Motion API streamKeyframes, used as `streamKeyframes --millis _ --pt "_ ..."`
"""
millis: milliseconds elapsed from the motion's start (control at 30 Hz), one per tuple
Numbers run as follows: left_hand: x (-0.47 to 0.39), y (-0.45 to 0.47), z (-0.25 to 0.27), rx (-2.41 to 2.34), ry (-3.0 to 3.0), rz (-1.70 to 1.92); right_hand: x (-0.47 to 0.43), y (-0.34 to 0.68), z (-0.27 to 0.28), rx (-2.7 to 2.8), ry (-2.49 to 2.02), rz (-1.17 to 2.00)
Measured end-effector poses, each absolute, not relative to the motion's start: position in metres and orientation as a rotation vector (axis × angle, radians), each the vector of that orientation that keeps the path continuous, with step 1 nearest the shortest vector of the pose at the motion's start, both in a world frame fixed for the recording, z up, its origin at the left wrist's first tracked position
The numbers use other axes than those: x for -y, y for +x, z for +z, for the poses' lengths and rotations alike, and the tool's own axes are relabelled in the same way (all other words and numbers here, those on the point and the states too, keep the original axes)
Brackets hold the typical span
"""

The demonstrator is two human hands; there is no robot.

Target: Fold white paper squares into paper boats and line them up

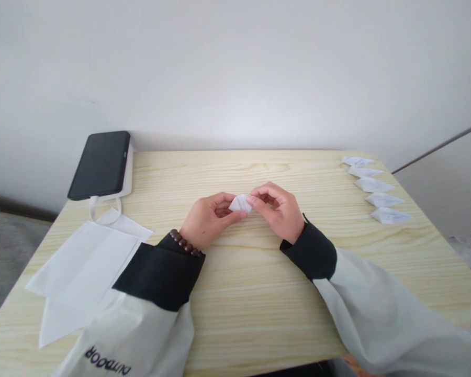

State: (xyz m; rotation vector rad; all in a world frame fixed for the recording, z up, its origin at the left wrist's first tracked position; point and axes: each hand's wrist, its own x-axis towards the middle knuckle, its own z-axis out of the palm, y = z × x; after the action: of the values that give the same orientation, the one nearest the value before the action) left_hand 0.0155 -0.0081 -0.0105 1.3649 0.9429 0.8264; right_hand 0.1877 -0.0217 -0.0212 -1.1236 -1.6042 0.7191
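A small folded piece of white paper (pixel 240 203) is held between both hands above the middle of the table. My left hand (pixel 210 217), with a dark bead bracelet at the wrist, pinches its left and lower side between thumb and fingers. At its upper right edge, my right hand (pixel 277 208) grips the paper with thumb and forefinger, the other fingers curled in. Faint lines show on the paper's face. Its underside is hidden.
Several pointed folded paper pieces (pixel 390 215) lie in a column at the table's right. White paper sheets (pixel 78 262) overlap at the left. Behind them, a black phone-like device (pixel 101 165) rests on a white box (pixel 128 175) with a white cable loop (pixel 105 212). A wall borders the wooden table (pixel 251 303).
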Motion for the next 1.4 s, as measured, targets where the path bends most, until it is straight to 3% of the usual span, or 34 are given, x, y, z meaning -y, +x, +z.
streamKeyframes --millis 467,900,1400 --pt "0.0134 0.0199 -0.0024 -1.094 1.568 0.740 0.0253 0.1863 -0.0139 1.741 -1.145 0.684" --pt "0.0133 0.0184 -0.0042 -1.208 1.854 0.876 0.0273 0.1863 -0.0131 1.826 -1.087 0.572" --pt "0.0086 0.0186 -0.0055 -1.107 1.184 1.086 0.0259 0.1871 -0.0175 1.625 -1.211 0.637"
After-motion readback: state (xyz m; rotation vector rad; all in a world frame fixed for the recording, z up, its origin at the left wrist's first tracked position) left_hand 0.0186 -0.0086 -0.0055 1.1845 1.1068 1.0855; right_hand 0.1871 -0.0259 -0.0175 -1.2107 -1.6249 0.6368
